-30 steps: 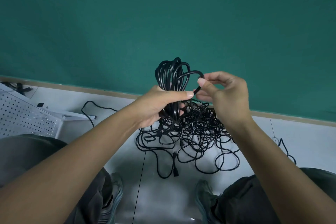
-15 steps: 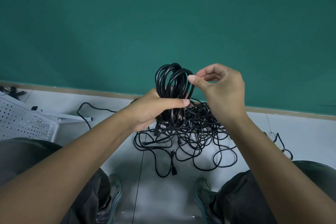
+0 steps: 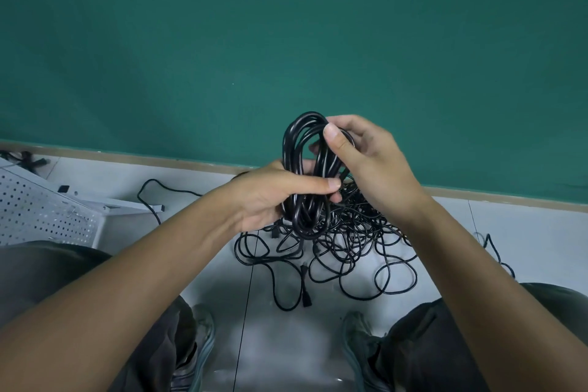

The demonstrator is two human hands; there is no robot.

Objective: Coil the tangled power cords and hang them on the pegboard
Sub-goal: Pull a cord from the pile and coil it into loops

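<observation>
A coil of black power cord point(image 3: 302, 149) stands upright in front of me, several loops thick. My left hand point(image 3: 270, 197) grips the coil round its middle, thumb across the front. My right hand point(image 3: 369, 162) pinches the coil's upper right side, thumb on the front of the loops. Below the hands a tangled heap of black cords point(image 3: 343, 245) lies on the light floor, with a plug end point(image 3: 306, 293) near my feet. A white pegboard point(image 3: 41, 213) lies at the far left, partly cut off by the frame edge.
A green wall point(image 3: 286, 41) rises behind the floor, with a tan skirting strip point(image 3: 127, 156) at its base. One loose black cord point(image 3: 149, 191) runs beside the pegboard's white frame. Another cord end point(image 3: 496, 251) lies at the right. My knees and shoes fill the bottom.
My right hand brought the loose loop in against the coil and now pinches the coil's top right side. The left hand kept its grip on the coil.
</observation>
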